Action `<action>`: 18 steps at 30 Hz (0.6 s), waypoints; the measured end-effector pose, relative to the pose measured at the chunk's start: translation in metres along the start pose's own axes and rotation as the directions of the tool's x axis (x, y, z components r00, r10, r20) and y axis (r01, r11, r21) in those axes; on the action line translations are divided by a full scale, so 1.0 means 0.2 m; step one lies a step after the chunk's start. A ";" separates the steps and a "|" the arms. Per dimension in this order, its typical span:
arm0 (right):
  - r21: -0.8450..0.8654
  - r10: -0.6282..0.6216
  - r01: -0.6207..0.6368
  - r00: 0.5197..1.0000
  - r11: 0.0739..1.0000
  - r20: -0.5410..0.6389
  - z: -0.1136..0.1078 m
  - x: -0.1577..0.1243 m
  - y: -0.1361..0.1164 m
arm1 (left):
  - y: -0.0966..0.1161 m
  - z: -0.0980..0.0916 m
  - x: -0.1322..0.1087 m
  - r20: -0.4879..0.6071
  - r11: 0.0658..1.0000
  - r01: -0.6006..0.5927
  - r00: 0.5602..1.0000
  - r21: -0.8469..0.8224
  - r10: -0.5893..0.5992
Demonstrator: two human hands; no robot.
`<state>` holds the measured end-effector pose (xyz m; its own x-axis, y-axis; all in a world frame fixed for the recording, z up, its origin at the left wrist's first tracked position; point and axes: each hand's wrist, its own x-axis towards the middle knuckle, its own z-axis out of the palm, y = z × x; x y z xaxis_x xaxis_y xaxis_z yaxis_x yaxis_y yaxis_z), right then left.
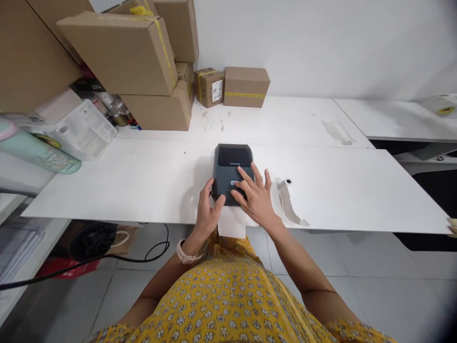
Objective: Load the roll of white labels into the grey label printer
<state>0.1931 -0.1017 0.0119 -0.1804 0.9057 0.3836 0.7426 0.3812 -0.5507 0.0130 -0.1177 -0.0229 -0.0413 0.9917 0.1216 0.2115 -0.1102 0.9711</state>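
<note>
A dark grey label printer [232,156] sits on the white table near its front edge, with a strip of white paper [232,223] hanging out of its near side over the edge. My left hand [208,208] grips the printer's left near corner, fingers along the side and thumb at the front. My right hand [255,193] lies over the printer's top right, fingers spread, one fingertip at the small light button in the middle. To the right, a small paper roll [286,183] lies on the table with its loose end trailing toward the front edge.
Stacked cardboard boxes [124,57] stand at the back left; two smaller cartons [246,87] sit against the wall. A mint-green bottle [39,147] and a white box [84,131] are at the left. A black cable [107,257] runs below the table's left side.
</note>
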 end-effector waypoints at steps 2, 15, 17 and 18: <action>0.009 0.010 -0.010 1.000 1.000 -0.013 0.01 0.00 0.00 | 0.00 0.03 -0.01 0.014 0.999 0.031 0.999 -0.030 -0.031; 0.278 0.230 -0.168 0.950 0.946 -0.210 0.09 -0.15 0.07 | -0.06 0.03 -0.03 0.054 0.975 0.155 0.987 -0.156 -0.148; 0.428 0.328 -0.221 0.925 0.876 -0.193 0.12 -0.17 0.08 | -0.06 0.03 -0.04 0.058 0.980 0.132 0.991 -0.148 -0.124; 0.481 0.359 -0.238 0.916 0.844 -0.178 0.14 -0.17 0.08 | -0.06 0.03 -0.04 0.051 0.985 0.113 0.993 -0.133 -0.107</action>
<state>0.1936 -0.1218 -0.0300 0.2161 0.9338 0.2852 0.3597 0.1954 -0.9124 0.0163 -0.1245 -0.0365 -0.0143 0.9999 0.0066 0.0740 -0.0056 0.9972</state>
